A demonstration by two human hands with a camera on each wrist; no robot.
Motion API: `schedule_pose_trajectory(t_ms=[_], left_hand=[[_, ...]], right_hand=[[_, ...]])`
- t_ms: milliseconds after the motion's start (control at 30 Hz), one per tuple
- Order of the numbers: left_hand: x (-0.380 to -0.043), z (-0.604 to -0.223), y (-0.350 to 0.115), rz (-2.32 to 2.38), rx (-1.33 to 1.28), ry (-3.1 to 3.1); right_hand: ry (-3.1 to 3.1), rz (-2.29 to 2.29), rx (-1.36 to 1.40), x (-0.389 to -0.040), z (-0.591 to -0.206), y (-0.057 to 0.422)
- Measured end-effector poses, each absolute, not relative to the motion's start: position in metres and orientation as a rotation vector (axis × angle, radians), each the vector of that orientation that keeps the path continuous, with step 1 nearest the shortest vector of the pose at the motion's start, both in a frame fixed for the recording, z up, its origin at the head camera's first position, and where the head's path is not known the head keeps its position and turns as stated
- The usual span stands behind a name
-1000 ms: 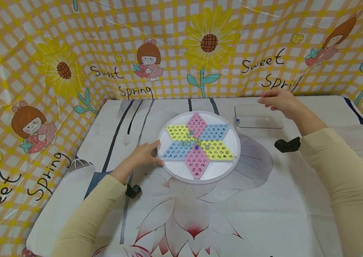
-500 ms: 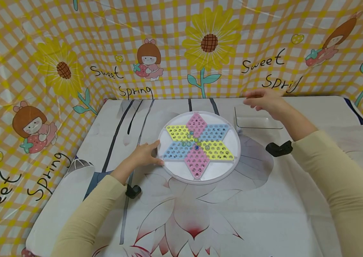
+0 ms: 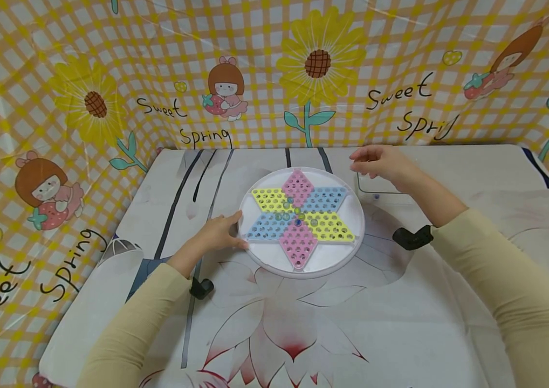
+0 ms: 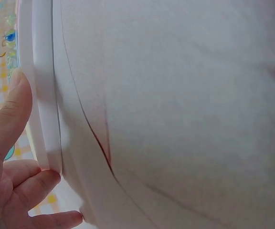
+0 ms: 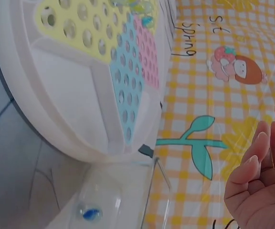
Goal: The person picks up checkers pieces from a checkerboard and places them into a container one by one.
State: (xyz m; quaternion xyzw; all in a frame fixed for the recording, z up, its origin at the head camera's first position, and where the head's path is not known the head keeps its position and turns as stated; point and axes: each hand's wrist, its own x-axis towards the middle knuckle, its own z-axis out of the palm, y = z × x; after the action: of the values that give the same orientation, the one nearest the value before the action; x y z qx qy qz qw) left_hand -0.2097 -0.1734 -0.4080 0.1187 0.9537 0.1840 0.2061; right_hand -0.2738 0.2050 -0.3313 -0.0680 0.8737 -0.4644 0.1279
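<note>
Desk [image 3: 410, 323] and surroundings, with a person at work. The desk wears a white cover printed with a red-tipped lotus in front, dark stripes at the back left and a grey leaf beside the board; soft creases cross it on the right. Checked yellow cloth [image 3: 260, 32] hangs behind the desk and along its left side, bearing sunflowers, cartoon girls with strawberries and the words "Sweet Spring". The round white board [image 3: 329, 254] lies flat toward the back of the desk, its pink, yellow and blue star carrying marbles [image 3: 299, 222] gathered about the centre. The left hand [image 3: 213, 236] touches the board's left rim, thumb and fingers spread wide. The right hand [image 3: 388, 164] hangs over the clear box [image 3: 381, 187], just beside the board; its fingers are loosely bent and partly parted, nothing visible in them. A blue marble [image 5: 90, 213] sits by the box's near edge; whether inside, one cannot tell. Both sleeves [image 3: 502, 275] are beige, each with a black mount [image 3: 412, 237] at the wrist.
</note>
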Motion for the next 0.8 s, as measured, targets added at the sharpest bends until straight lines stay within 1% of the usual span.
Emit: schedule_pose_trajectory(t_ms=[500, 800], left_hand=[[-0.21, -0.409, -0.174, 0.536, 0.313, 2.654], [-0.21, -0.408, -0.174, 0.537, 0.307, 2.648]], right_hand=[[2.481, -1.327, -0.186, -0.261, -0.349, 0.176], [2.439, -1.329, -0.242, -0.256, -0.359, 0.167]])
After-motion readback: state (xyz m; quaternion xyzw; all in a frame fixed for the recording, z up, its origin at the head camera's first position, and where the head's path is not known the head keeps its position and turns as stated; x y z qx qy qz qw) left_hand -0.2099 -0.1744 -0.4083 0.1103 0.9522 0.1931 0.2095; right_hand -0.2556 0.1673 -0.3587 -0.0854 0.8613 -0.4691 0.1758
